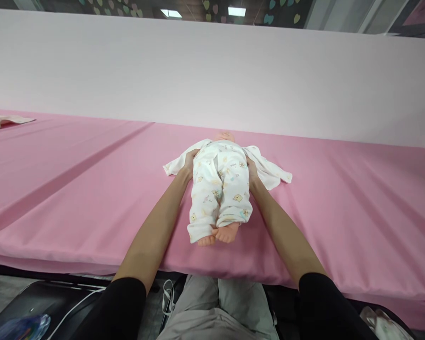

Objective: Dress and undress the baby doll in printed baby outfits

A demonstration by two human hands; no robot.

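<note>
A baby doll [225, 231] lies on its back, its bare feet toward me and part of its head showing at the far end. It wears white patterned pants [205, 198], and a white long-sleeved top [269, 170] spreads out to both sides of its body. My left hand [190, 163] grips the doll's left-of-view side at the waist, fingers partly out of sight beneath the clothing. On the opposite side, my right hand [252, 171] holds the waist the same way, its fingertips mostly hidden by the doll.
A pink sheet [92, 198] covers the wide table, with folds running across it. Behind stands a white wall panel [212, 75]. A light cloth [7, 121] lies at far left. Below the near edge are a black chair [38, 302], a white cable [168, 297] and bunched fabric [384, 323].
</note>
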